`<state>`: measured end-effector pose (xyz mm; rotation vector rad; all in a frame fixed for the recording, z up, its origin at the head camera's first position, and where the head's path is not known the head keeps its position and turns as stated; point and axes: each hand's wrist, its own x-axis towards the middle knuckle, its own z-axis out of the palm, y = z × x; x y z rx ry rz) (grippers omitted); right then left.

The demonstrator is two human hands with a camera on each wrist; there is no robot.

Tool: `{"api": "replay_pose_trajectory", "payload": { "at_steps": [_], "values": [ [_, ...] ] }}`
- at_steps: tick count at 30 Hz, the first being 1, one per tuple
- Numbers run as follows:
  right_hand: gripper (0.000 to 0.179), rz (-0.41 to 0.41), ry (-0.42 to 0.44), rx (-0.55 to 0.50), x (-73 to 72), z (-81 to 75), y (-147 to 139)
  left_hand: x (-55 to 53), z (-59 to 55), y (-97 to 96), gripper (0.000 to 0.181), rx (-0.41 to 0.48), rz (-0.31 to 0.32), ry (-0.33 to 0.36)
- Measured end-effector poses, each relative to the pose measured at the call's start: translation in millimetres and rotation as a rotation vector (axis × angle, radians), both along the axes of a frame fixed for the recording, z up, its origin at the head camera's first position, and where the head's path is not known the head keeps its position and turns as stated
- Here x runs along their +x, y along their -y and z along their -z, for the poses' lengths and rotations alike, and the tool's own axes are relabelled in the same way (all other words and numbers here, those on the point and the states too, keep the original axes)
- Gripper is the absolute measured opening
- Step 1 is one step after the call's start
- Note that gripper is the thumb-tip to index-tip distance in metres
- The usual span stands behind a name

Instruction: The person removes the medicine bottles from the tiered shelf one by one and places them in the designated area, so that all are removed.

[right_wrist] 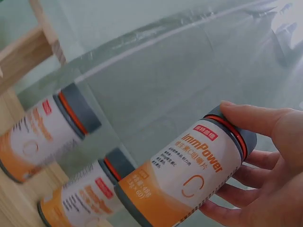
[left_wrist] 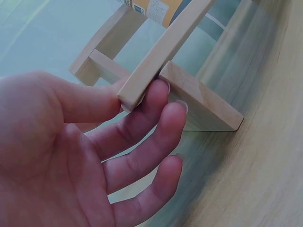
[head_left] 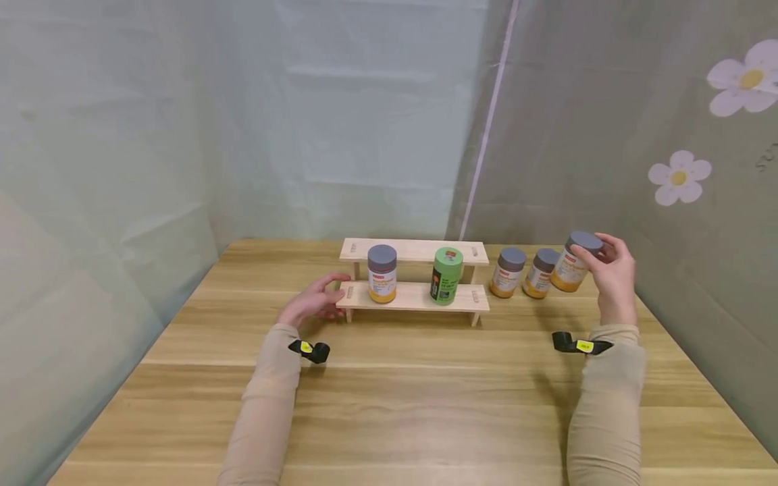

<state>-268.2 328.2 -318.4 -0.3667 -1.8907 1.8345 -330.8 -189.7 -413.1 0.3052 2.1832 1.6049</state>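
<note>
My left hand (head_left: 313,300) pinches the left end of the lower step of a small two-step wooden rack (head_left: 419,295); in the left wrist view the thumb lies on top of the board (left_wrist: 158,56) and fingertips curl beneath it. On that step stand a grey-capped supplement bottle (head_left: 382,273) at the left and a green canister (head_left: 446,275) right of centre. At the right, my right hand (head_left: 615,273) grips another grey-capped supplement bottle (head_left: 573,264) by its cap, thumb on the near side. That bottle, white and orange with "ImmPower" lettering, leans slightly.
Two more grey-capped bottles (head_left: 508,273) stand on the wooden table (head_left: 389,405) between the rack and the held bottle. The rack's upper step (head_left: 419,250) carries nothing. Hanging cloth (head_left: 389,121) surrounds the table at the back and sides.
</note>
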Motion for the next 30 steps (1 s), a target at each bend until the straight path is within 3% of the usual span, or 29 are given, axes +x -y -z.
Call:
{"api": "replay_pose_trajectory", "payload": {
  "at_steps": [7,13,23,30],
  "values": [
    [0.069,0.047,0.187,0.266,-2.8,10.7,-9,1.1,1.3,1.7,0.052,-0.012,0.016,-0.027],
    [0.070,-0.040,0.237,0.417,-7.6,27.0,-17,-1.3,-2.2,2.3,0.052,-0.031,0.026,-0.031],
    [0.064,-0.159,0.231,0.490,-11.2,46.1,-31,-4.3,1.1,-0.3,0.052,-0.015,0.031,-0.031],
    [0.073,-0.192,0.228,0.418,-14.0,56.5,-32,-2.6,0.0,-0.1,0.051,-0.036,0.022,-0.043]
  ]
}}
